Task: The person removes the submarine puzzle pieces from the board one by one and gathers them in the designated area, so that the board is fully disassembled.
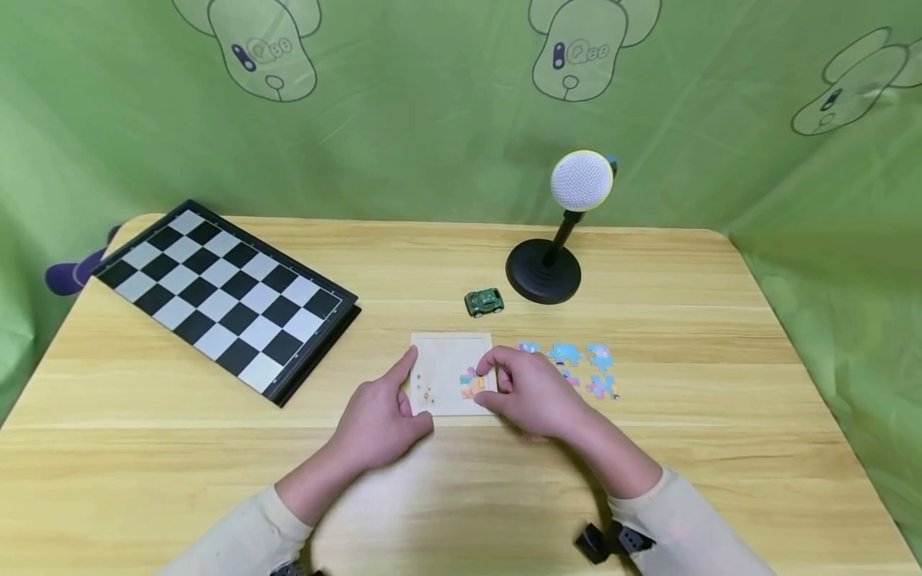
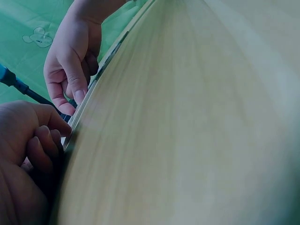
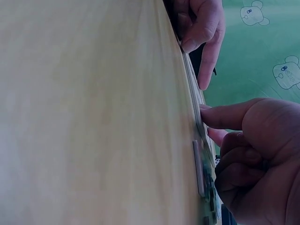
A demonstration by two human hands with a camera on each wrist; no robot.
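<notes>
A pale, shallow jigsaw tray [image 1: 446,360] lies on the table, small printed marks at its lower left. My left hand [image 1: 378,420] spans the tray's left side, with the index finger straight along the upper edge and the thumb at the bottom corner. Its other fingers curl in, as the left wrist view shows. Between thumb and index finger, my right hand [image 1: 536,392] pinches a colourful jigsaw piece [image 1: 470,384] over the tray's lower right. Several loose blue and pink jigsaw pieces [image 1: 565,354] lie right of the tray, some partly hidden behind the right hand.
Behind the tray stands a small green toy car [image 1: 484,302]. Farther back is a black stand with a round, white, dotted head [image 1: 582,182]. A folded chessboard [image 1: 223,296] lies at the left. Green printed cloth [image 1: 432,144] hangs behind the wooden table [image 1: 720,360].
</notes>
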